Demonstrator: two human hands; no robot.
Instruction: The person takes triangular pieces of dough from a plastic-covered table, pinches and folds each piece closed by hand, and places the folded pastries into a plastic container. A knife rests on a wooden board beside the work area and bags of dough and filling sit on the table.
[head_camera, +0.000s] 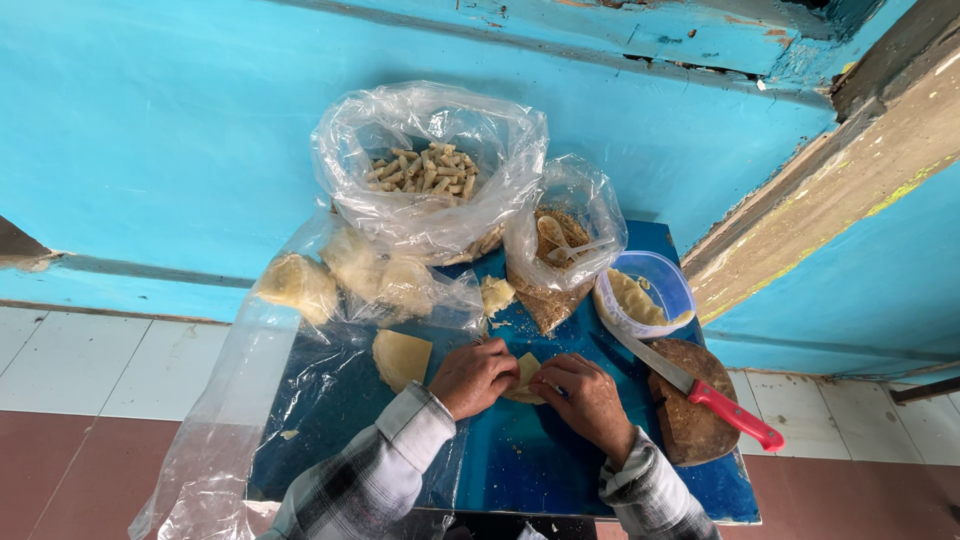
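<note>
My left hand (473, 376) and my right hand (583, 397) meet over the blue table top (540, 460), both pinching one pale yellow dough wrapper (524, 372) between their fingers. The wrapper is mostly hidden under my fingers. A loose flat wrapper (401, 357) lies just left of my left hand on clear plastic. Behind my hands stands a small clear bag of brown crumbly filling (553, 262) with a plastic spoon in it.
A big clear bag of small rolled pieces (428, 172) sits at the back. Stacked wrappers in plastic (345, 275) lie at left. A clear tub (646, 293) with folded pieces is at right, beside a red-handled knife (700, 390) on a round wooden board (698, 426). A turquoise wall stands behind.
</note>
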